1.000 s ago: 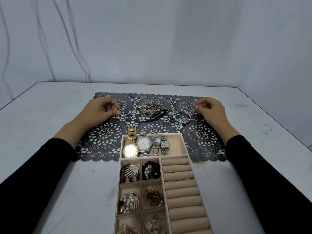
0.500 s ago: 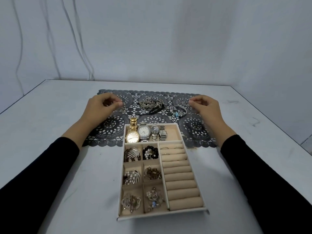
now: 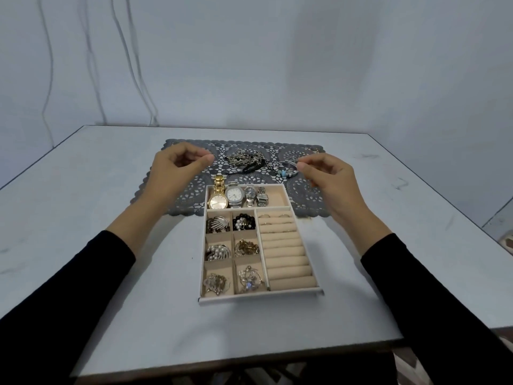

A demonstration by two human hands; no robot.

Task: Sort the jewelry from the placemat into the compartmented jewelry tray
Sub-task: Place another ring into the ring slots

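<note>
Where the hands are: both are over the far half of the placemat (image 3: pixel 305 202), one at each side of the loose jewelry.
Left hand (image 3: pixel 177 173): fingers curled, thumb and forefinger tips meeting in a pinch; whether a small piece sits between them cannot be told.
Right hand (image 3: pixel 330 176): fingers curled the same way, thumb and forefinger tips pressed together; nothing can be made out between them.
Chains (image 3: pixel 244 158): a silvery tangle on the placemat between the two hands, near the left fingertips but apart from them.
Black strap (image 3: pixel 252 168): lies just in front of the chains, touching them.
Bracelet (image 3: pixel 284 169): silver with blue beads, on the placemat right of the chains; the right hand's pinched tips are just beside its right edge, contact unclear.
Tray (image 3: pixel 261 299): on the table (image 3: pixel 83 218) between the forearms, its far end overlapping the placemat's near edge.
Watches (image 3: pixel 234 194): four side by side in the far compartment, the gold one leftmost.
Small compartments (image 3: pixel 218 251): six on the left, each holding brooches, pearls or beads.
Ring rolls (image 3: pixel 288 251): right column, with thin rings in the farthest slots.
</note>
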